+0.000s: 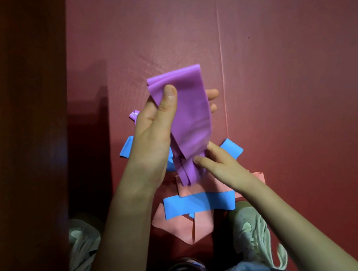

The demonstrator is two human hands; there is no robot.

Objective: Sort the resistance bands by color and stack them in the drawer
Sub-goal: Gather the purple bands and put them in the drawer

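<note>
A folded purple resistance band (190,115) is held up over the red mat. My left hand (154,126) grips its upper part, thumb pressed on the front and fingers behind. My right hand (216,160) pinches the band's lower folded layers near the bottom end. On the mat beneath lie blue bands (199,203) and pink bands (184,228), loosely overlapping. One more blue strip (233,147) shows to the right of my right hand, and another blue end (126,147) to the left of my left wrist. A small purple end (134,115) peeks out behind my left hand.
The red mat (275,75) covers the floor, with a seam (222,68) running up it. A dark wooden panel (24,125) stands along the left. My two pale sneakers (254,231) (82,245) flank the pile of bands.
</note>
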